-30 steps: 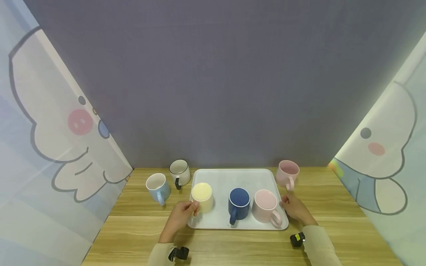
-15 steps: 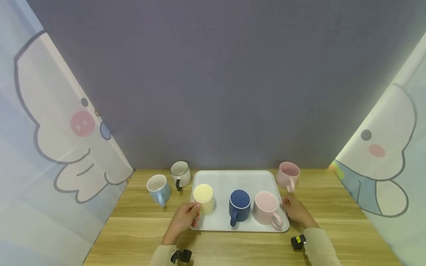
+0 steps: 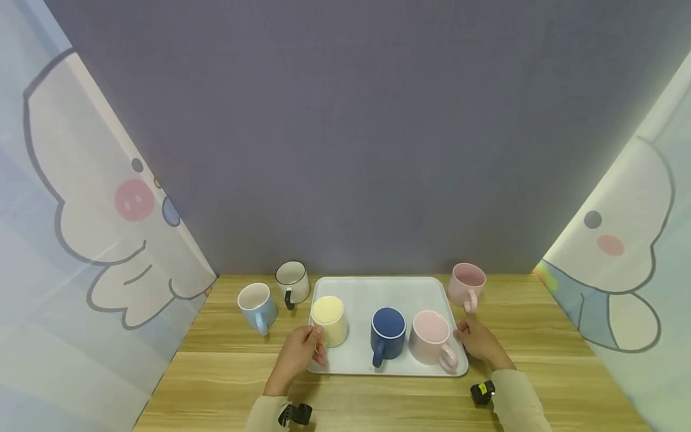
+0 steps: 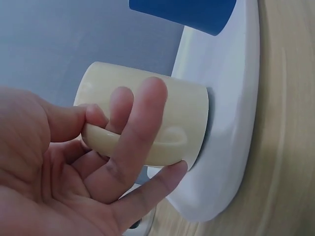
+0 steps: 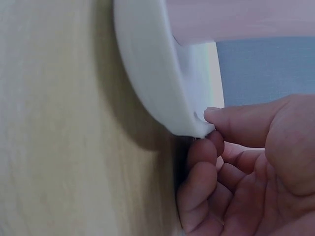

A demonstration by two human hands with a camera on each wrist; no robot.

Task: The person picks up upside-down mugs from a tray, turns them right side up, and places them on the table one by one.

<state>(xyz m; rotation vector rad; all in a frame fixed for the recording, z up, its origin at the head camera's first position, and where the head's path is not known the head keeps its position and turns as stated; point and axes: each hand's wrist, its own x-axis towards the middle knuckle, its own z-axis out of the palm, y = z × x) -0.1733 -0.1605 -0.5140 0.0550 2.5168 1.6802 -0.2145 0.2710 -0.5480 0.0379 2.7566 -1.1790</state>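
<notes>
In the head view my left hand (image 3: 298,351) is at the left front of the white tray (image 3: 367,289). It pinches the handle of a pale yellow mug (image 4: 187,113), thumb and index finger on the loop, other fingers extended along it. This mug stands bottom up on the tray's left side. At the tray's right edge, my right hand (image 5: 251,162) grips the rim between thumb and curled fingers. A navy mug (image 3: 388,333) and a pink mug (image 3: 426,345), also bottom up, stand side by side on the tray, handles towards the front.
Left of the tray, on the wooden table (image 3: 216,384), stand a light blue mug (image 3: 258,309) and a white, black-rimmed mug (image 3: 294,285), mouths up. Another pink mug (image 3: 461,289) is at the back right. A grey wall (image 3: 345,150) rises behind the table.
Over the last half second the yellow mug has shifted slightly up and left in the head view, along with my left fingers. My right hand stays at the tray rim.
</notes>
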